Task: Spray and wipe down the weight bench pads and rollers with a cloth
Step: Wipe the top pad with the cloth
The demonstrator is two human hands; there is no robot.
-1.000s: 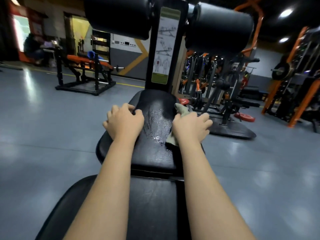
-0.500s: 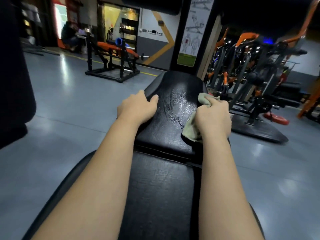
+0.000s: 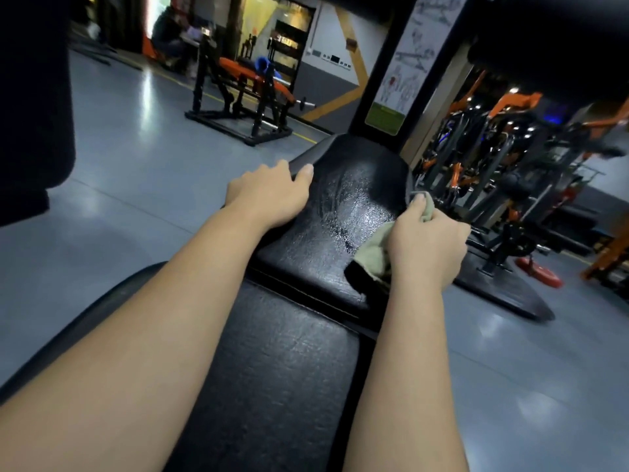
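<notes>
The black seat pad (image 3: 343,212) of the weight bench lies ahead of me, wet and shiny with spray streaks down its middle. My left hand (image 3: 272,195) rests on the pad's left edge, fingers curled over the rim. At the pad's right edge my right hand (image 3: 429,240) grips a pale green cloth (image 3: 372,257), which hangs against the pad's side. The long black back pad (image 3: 272,369) runs toward me between my forearms. The roller (image 3: 544,39) shows only as a dark mass at the top right.
A black upright post with an exercise chart (image 3: 405,69) rises behind the seat pad. An orange-and-black bench rack (image 3: 245,93) stands on the grey floor at the back left. Racks of machines (image 3: 503,172) and a red weight plate (image 3: 539,270) crowd the right. A person sits far back left.
The view has shifted closer and to the right, so the rollers leave the frame. My right hand has slid with the cloth from the pad's top to its right edge. My left hand stays on the left edge.
</notes>
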